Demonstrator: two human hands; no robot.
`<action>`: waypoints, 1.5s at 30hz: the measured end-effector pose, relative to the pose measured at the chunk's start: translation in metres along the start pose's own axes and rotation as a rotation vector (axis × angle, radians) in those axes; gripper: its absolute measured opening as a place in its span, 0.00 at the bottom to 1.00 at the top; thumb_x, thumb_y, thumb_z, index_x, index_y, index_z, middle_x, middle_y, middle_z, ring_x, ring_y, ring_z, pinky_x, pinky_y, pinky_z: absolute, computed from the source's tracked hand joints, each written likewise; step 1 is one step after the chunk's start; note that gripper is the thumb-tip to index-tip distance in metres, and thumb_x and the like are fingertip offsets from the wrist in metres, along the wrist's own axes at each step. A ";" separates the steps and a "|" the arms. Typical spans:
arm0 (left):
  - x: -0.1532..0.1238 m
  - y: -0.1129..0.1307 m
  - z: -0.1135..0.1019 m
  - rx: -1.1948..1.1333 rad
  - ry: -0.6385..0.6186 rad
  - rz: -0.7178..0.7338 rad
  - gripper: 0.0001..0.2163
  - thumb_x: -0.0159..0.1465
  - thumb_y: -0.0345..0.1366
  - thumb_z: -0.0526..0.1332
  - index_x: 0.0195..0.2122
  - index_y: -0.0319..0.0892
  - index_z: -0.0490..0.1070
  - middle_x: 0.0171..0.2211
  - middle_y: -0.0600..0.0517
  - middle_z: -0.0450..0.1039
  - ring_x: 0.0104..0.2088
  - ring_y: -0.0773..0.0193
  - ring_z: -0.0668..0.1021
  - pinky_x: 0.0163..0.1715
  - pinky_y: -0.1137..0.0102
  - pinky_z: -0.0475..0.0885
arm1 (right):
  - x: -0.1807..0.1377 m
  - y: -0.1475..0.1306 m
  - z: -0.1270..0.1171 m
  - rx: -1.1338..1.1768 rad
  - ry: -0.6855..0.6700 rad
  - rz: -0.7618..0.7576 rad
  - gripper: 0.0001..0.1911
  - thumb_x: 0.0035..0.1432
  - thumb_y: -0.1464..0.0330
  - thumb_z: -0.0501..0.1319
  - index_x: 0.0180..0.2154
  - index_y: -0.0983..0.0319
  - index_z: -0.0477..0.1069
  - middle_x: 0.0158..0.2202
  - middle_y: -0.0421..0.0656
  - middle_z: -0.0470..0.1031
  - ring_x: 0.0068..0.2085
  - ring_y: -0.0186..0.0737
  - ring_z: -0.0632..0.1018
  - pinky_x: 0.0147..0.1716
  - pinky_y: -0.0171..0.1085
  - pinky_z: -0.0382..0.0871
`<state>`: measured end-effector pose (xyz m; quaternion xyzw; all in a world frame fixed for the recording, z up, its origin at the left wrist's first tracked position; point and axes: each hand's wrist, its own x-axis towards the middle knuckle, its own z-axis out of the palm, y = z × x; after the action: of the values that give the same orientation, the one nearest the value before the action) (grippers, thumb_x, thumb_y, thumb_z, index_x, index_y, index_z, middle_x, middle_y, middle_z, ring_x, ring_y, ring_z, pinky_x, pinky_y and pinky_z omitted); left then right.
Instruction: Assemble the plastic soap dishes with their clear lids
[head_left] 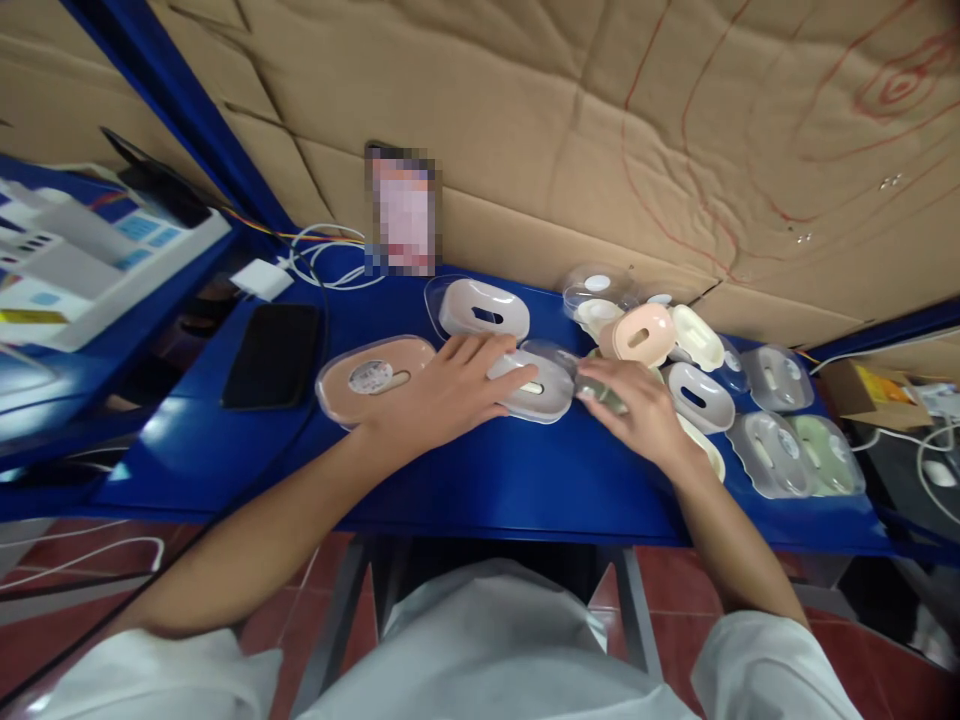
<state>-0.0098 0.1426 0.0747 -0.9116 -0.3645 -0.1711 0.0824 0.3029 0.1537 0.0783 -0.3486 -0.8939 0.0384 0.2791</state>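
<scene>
My left hand (442,392) lies on the blue table (480,480), fingers curled over the left end of a white oval soap box (541,388). My right hand (634,405) grips the box's right end, where a clear plastic lid (596,392) shows under the fingers. A peach soap box with a round sticker (367,378) sits just left of my left hand. Behind it stands another white soap box (484,308) in a clear cover.
A heap of soap boxes, peach (641,333), white (701,397), grey (776,375) and green (829,455), fills the table's right side. A black phone (274,353) and a white charger (260,279) with cables lie at left. Cardboard (600,130) backs the table.
</scene>
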 end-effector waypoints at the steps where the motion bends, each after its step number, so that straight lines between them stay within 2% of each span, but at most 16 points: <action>1: -0.001 -0.001 0.003 -0.041 0.004 -0.029 0.30 0.67 0.36 0.73 0.68 0.43 0.67 0.66 0.33 0.68 0.62 0.37 0.77 0.57 0.49 0.75 | -0.005 0.001 0.004 0.044 -0.031 -0.010 0.15 0.74 0.67 0.63 0.60 0.56 0.74 0.59 0.49 0.83 0.60 0.49 0.83 0.61 0.52 0.78; 3: -0.002 -0.004 0.012 -0.149 -0.005 -0.057 0.34 0.68 0.39 0.72 0.72 0.43 0.62 0.69 0.33 0.66 0.65 0.38 0.75 0.60 0.49 0.75 | -0.011 0.002 0.014 0.111 -0.096 -0.007 0.16 0.74 0.68 0.61 0.61 0.57 0.72 0.62 0.51 0.80 0.64 0.49 0.81 0.63 0.53 0.78; 5: -0.005 -0.007 0.020 -0.237 -0.020 -0.071 0.31 0.71 0.40 0.69 0.72 0.45 0.62 0.69 0.35 0.66 0.67 0.41 0.75 0.61 0.51 0.76 | -0.015 0.000 0.025 0.158 -0.165 -0.008 0.17 0.74 0.67 0.62 0.62 0.57 0.71 0.66 0.53 0.76 0.68 0.50 0.77 0.66 0.55 0.75; 7: -0.007 -0.011 0.024 -0.271 -0.038 -0.076 0.26 0.73 0.41 0.66 0.70 0.46 0.64 0.68 0.37 0.68 0.65 0.43 0.76 0.58 0.54 0.79 | -0.017 -0.004 0.034 0.177 -0.213 -0.025 0.22 0.73 0.64 0.64 0.64 0.58 0.68 0.69 0.56 0.72 0.71 0.51 0.73 0.70 0.59 0.70; 10: -0.007 -0.012 0.024 -0.233 -0.074 -0.058 0.21 0.72 0.42 0.68 0.63 0.43 0.70 0.61 0.39 0.71 0.59 0.46 0.80 0.53 0.57 0.81 | -0.018 -0.011 0.043 0.116 -0.215 -0.037 0.31 0.72 0.60 0.66 0.70 0.59 0.63 0.71 0.58 0.69 0.75 0.55 0.67 0.73 0.65 0.62; 13: -0.006 -0.009 0.021 -0.124 -0.125 -0.010 0.17 0.71 0.42 0.69 0.56 0.40 0.72 0.54 0.40 0.74 0.51 0.48 0.81 0.50 0.57 0.80 | -0.017 -0.013 0.047 0.034 -0.249 -0.049 0.28 0.76 0.66 0.58 0.73 0.57 0.62 0.74 0.55 0.66 0.78 0.54 0.61 0.75 0.65 0.59; 15: -0.005 -0.007 0.019 -0.095 -0.129 -0.003 0.16 0.72 0.43 0.68 0.55 0.40 0.71 0.54 0.40 0.74 0.50 0.47 0.81 0.51 0.55 0.80 | -0.016 -0.011 0.049 0.023 -0.264 -0.067 0.27 0.77 0.71 0.54 0.73 0.57 0.63 0.74 0.52 0.66 0.79 0.51 0.59 0.76 0.64 0.58; 20: -0.004 -0.009 0.019 -0.177 -0.104 -0.058 0.20 0.70 0.43 0.71 0.58 0.42 0.69 0.64 0.36 0.67 0.62 0.41 0.77 0.55 0.53 0.78 | -0.014 -0.005 0.054 -0.006 -0.240 -0.125 0.29 0.75 0.77 0.52 0.73 0.59 0.63 0.74 0.52 0.67 0.79 0.51 0.58 0.77 0.65 0.55; 24: -0.006 -0.012 0.022 -0.251 -0.181 -0.090 0.24 0.69 0.49 0.71 0.58 0.42 0.67 0.60 0.40 0.70 0.57 0.47 0.79 0.54 0.56 0.79 | -0.015 -0.004 0.056 -0.042 -0.251 -0.142 0.31 0.74 0.78 0.53 0.73 0.55 0.64 0.72 0.49 0.70 0.78 0.50 0.61 0.76 0.65 0.57; 28: -0.009 -0.009 0.026 -0.190 -0.161 -0.062 0.24 0.70 0.48 0.70 0.60 0.41 0.67 0.62 0.38 0.68 0.59 0.45 0.79 0.54 0.58 0.78 | -0.019 -0.003 0.053 -0.089 -0.234 -0.194 0.28 0.75 0.70 0.60 0.73 0.56 0.65 0.73 0.51 0.69 0.77 0.53 0.63 0.76 0.65 0.58; 30: -0.010 -0.006 0.027 -0.152 -0.128 -0.046 0.24 0.71 0.45 0.69 0.63 0.42 0.67 0.63 0.37 0.68 0.61 0.43 0.77 0.55 0.57 0.78 | -0.022 -0.002 0.053 -0.123 -0.191 -0.219 0.32 0.74 0.67 0.64 0.75 0.57 0.62 0.73 0.52 0.69 0.76 0.54 0.65 0.76 0.62 0.60; 33: -0.011 -0.004 0.028 -0.124 -0.098 -0.015 0.24 0.72 0.43 0.68 0.65 0.42 0.66 0.66 0.35 0.67 0.63 0.42 0.76 0.60 0.54 0.76 | -0.027 0.000 0.056 -0.181 -0.107 -0.236 0.38 0.73 0.68 0.65 0.78 0.60 0.53 0.71 0.52 0.72 0.73 0.50 0.71 0.74 0.54 0.66; 36: -0.011 -0.005 0.027 -0.140 -0.100 -0.006 0.21 0.73 0.44 0.67 0.63 0.42 0.68 0.64 0.36 0.68 0.62 0.44 0.77 0.60 0.55 0.75 | -0.028 -0.001 0.059 -0.207 -0.090 -0.231 0.39 0.74 0.67 0.64 0.79 0.60 0.51 0.70 0.51 0.73 0.71 0.50 0.74 0.73 0.50 0.69; 41: -0.008 -0.001 0.017 -0.012 -0.120 -0.038 0.20 0.73 0.46 0.67 0.60 0.41 0.69 0.58 0.39 0.72 0.55 0.47 0.79 0.50 0.62 0.76 | -0.023 -0.005 0.056 -0.075 -0.144 -0.143 0.30 0.78 0.70 0.55 0.76 0.51 0.60 0.71 0.45 0.72 0.74 0.48 0.70 0.75 0.56 0.64; 45: -0.006 0.005 0.011 0.033 -0.137 -0.036 0.23 0.71 0.50 0.68 0.57 0.39 0.69 0.58 0.38 0.71 0.57 0.45 0.78 0.51 0.62 0.75 | -0.019 -0.008 0.055 -0.088 -0.191 -0.047 0.31 0.77 0.61 0.59 0.76 0.53 0.59 0.77 0.49 0.61 0.79 0.59 0.57 0.75 0.66 0.59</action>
<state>-0.0072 0.1379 0.0618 -0.9131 -0.3883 -0.1036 0.0691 0.2806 0.1420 0.0249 -0.3343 -0.9251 0.0258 0.1780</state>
